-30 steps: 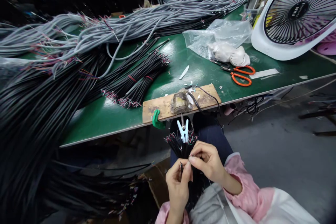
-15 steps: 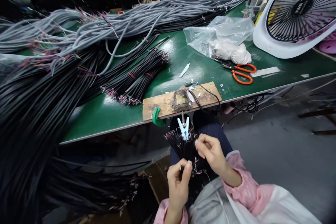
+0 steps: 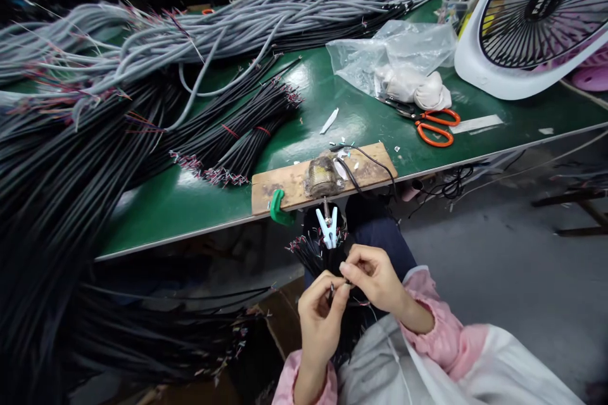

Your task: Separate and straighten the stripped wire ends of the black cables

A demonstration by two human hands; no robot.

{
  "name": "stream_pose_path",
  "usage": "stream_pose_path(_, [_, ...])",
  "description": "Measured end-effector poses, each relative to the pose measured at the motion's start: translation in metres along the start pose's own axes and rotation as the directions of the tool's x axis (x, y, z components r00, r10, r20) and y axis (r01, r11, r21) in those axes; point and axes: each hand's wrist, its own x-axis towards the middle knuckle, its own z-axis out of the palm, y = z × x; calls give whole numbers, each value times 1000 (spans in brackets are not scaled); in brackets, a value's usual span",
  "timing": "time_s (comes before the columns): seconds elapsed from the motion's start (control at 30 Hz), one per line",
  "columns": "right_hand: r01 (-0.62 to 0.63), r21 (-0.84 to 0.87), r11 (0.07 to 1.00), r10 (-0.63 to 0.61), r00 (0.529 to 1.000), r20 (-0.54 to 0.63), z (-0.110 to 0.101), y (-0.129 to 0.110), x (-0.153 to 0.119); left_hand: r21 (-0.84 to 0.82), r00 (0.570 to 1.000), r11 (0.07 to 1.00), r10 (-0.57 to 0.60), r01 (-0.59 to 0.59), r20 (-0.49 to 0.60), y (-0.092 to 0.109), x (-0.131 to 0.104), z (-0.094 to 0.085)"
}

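My left hand is closed in a pinch on a black cable, of which only a short dark piece shows between the fingers. Thumb and forefinger of my right hand meet the left fingertips, pinching the end of the same cable; the wires there are mostly hidden. Just beyond both hands, a bunch of black cables with red and white wire ends lies over my lap. A light blue clothespin stands above this bunch, at the metal shaft of a small motor.
The motor sits on a wooden board at the table edge, beside a green clamp. Black cable bundles and grey cables cover the left and back. Orange-handled scissors, a plastic bag and a fan stand right.
My right hand has come down and left from beside the clothespin to meet my left fingertips. The left hand stays nearly in place. The whole view has shifted slightly.
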Motion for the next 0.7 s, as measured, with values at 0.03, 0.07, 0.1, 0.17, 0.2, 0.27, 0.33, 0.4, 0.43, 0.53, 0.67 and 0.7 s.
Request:
stream_pose_path(0.03, [14, -1, 1000, -14, 999, -42, 0, 0, 1, 11, 1000, 1000, 11, -10, -23, -1, -1, 0])
stream_pose_path(0.07, [21, 0, 1000, -21, 996, -83, -1, 0, 2, 20, 999, 1000, 21, -20, -46, -2, -3, 0])
stream_pose_path(0.1, [24, -3, 1000, -24, 992, -120, -3, 0, 3, 27, 997, 999, 32, -30, -66, -4, -4, 0])
stream_pose_path(0.17, [23, -13, 1000, -24, 991, -129, -9, -2, 6, 38, 994, 998, 62, -59, -92, -5, -5, 0])
stream_pose_path(0.2, [19, -11, 1000, -20, 997, -80, -13, -4, 6, 46, 992, 996, 81, -77, -98, -5, -5, 1])
stream_pose_path(0.27, [11, 5, 1000, -11, 996, 88, -17, -7, 6, 73, 988, 990, 126, -119, -92, -2, -4, 2])
stream_pose_path(0.33, [14, 8, 1000, -16, 981, 193, -16, -11, 3, 116, 978, 978, 186, -175, -92, 2, -2, 4])
stream_pose_path(0.4, [60, -37, 998, -54, 989, 141, -12, -13, 1, 175, 963, 957, 252, -232, -100, 7, 0, 6])
stream_pose_path(0.43, [93, -80, 992, -87, 994, 71, -9, -14, 0, 206, 954, 945, 279, -253, -106, 9, 0, 7])
stream_pose_path(0.53, [163, -213, 963, -184, 979, -85, -2, -14, -1, 268, 939, 920, 324, -285, -112, 12, 0, 6])
stream_pose_path(0.67, [151, -220, 964, -190, 967, -168, -4, -12, 2, 239, 951, 950, 247, -199, -188, 9, -4, 4])
stream_pose_path(0.7, [146, -204, 968, -183, 967, -176, -7, -12, 3, 225, 956, 962, 203, -154, -213, 8, -4, 4])
